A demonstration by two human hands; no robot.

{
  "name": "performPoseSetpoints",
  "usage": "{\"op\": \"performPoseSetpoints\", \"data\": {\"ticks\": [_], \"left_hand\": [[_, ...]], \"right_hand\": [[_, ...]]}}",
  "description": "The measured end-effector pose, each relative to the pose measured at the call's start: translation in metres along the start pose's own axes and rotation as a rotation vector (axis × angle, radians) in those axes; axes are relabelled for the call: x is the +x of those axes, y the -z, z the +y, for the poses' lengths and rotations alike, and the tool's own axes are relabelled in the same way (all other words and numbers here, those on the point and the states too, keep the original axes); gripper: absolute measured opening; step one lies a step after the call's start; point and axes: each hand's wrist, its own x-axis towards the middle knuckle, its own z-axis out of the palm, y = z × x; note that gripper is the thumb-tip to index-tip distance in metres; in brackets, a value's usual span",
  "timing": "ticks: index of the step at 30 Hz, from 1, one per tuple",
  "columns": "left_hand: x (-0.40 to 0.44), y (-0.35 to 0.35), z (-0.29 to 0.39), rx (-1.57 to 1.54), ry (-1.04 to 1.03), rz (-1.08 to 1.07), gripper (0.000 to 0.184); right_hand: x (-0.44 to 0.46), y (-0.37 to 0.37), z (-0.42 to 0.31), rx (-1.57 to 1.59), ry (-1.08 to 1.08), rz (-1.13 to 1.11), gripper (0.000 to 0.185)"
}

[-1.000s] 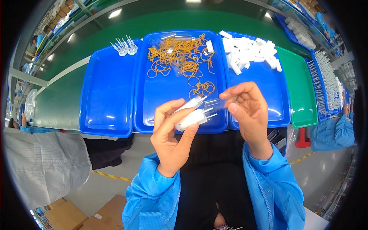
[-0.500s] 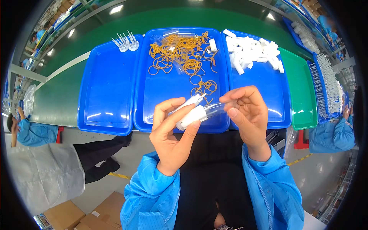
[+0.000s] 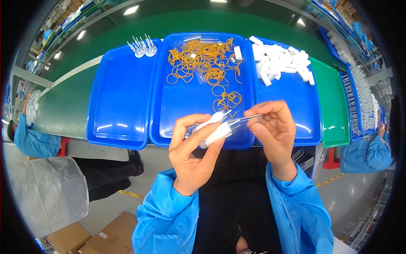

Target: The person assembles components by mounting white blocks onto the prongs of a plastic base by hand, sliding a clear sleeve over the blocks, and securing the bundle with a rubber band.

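My left hand is closed around two white plastic pieces, a front one under my thumb and a rear one between the fingers. Thin stems stick out of their right ends. Between the thumb and fingertips of my right hand is a clear plastic tube, its left end at the front white piece. Whether the tube is around the stem or beside it I cannot tell. Both hands are above the front edge of the middle blue tray.
Orange rubber bands and clear tubes lie in the middle tray. White blocks fill the back of the right blue tray. White stemmed parts stand in the left blue tray. A green tray is further right; a co-worker's sleeve shows at left.
The clear tube in my right hand has tilted and now looks narrower, its right end higher. The view has shifted slightly, and the person at left has moved.
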Motion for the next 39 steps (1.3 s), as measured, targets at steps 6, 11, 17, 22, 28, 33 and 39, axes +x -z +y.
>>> {"op": "performPoseSetpoints", "data": {"ticks": [6, 11, 17, 22, 28, 33, 39], "left_hand": [[0.003, 0.004, 0.003, 0.068, -0.071, -0.051, 0.028], [0.004, 0.005, 0.007, 0.067, -0.063, -0.064, 0.028], [0.001, 0.003, 0.002, 0.071, -0.063, -0.076, 0.028], [0.001, -0.009, -0.004, -0.024, -0.027, -0.005, 0.039], [-0.004, -0.017, -0.014, 0.171, -0.177, -0.005, 0.047], [-0.005, -0.025, -0.015, 0.186, -0.216, 0.046, 0.048], [-0.006, -0.032, -0.015, 0.272, -0.310, 0.104, 0.051]], "right_hand": [[0.001, 0.003, 0.003, -0.016, 0.018, -0.021, 0.029], [0.001, 0.002, 0.002, -0.037, 0.038, -0.031, 0.029], [0.006, 0.000, 0.002, -0.021, -0.056, -0.028, 0.028], [0.009, -0.007, 0.005, 0.028, -0.075, 0.094, 0.030], [0.002, -0.028, 0.012, -0.452, 0.165, 0.037, 0.086], [0.002, -0.030, 0.013, -0.681, 0.199, 0.005, 0.100], [0.002, -0.037, 0.019, -0.753, 0.279, 0.114, 0.085]]}}
